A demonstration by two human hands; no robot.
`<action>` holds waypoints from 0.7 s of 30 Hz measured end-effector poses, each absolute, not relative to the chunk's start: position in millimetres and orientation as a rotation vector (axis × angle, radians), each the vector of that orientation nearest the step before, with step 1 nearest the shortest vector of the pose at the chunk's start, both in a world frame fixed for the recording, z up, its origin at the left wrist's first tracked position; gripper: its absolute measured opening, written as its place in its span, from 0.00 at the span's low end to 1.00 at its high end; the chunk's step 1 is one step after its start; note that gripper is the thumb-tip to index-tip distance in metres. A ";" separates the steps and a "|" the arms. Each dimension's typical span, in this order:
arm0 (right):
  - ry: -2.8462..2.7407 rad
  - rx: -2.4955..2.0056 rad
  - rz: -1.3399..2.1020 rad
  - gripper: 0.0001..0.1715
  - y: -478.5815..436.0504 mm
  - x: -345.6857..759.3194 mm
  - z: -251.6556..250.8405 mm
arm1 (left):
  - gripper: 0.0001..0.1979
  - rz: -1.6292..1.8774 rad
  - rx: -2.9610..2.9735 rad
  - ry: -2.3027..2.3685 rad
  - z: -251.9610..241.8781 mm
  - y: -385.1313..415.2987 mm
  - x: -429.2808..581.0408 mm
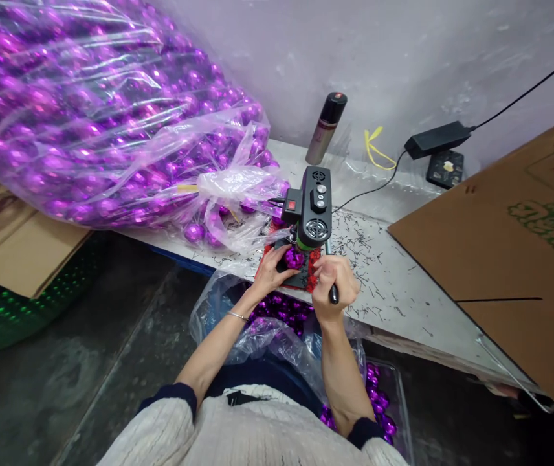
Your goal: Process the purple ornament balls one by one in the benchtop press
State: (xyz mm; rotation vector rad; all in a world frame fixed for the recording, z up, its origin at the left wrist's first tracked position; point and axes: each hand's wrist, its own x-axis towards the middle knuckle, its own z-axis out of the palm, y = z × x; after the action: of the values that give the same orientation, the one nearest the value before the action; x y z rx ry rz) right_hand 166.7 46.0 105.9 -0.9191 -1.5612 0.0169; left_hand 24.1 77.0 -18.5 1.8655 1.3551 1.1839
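Note:
My left hand (272, 270) curls its thumb and fingers around a shiny purple ball (294, 258), which sits beneath the head of a small black press machine (316, 200). My right hand (335, 281) is closed around the press's lever handle (334, 296), whose black end sticks out below the fist. Under the ball is a dark base on a red mat (314, 266). An opened plastic bag (238, 349) holding many purple balls lies just in front of the table, below my hands.
A huge clear bag of purple balls (112, 123) fills the left. Behind the press stand a spray can (325, 129) and a black power adapter (437, 139). Small dark bits litter the table (403, 291). A large cardboard box (514, 252) bounds the right side.

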 end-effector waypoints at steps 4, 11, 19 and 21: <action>-1.529 -0.883 -0.015 0.15 47.2 164.2 77.7 | 0.34 1.203 1.880 1.338 -18.8 76.9 23.7; -1.471 -0.839 -0.032 0.16 52.1 161.7 54.8 | 0.35 1.269 1.921 1.310 -23.4 76.4 24.0; -1.429 -0.809 -0.026 0.18 56.2 159.9 43.7 | 0.34 1.254 1.907 1.318 -23.4 77.8 24.2; -1.418 -0.799 -0.005 0.18 57.4 159.1 42.6 | 0.34 1.240 1.890 1.319 -21.7 78.4 24.2</action>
State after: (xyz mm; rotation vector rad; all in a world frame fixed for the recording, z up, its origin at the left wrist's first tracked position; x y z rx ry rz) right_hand 159.1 57.4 42.6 -0.7992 -1.4181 -0.0049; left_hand 24.2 78.4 -21.7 1.8897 1.3187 1.2402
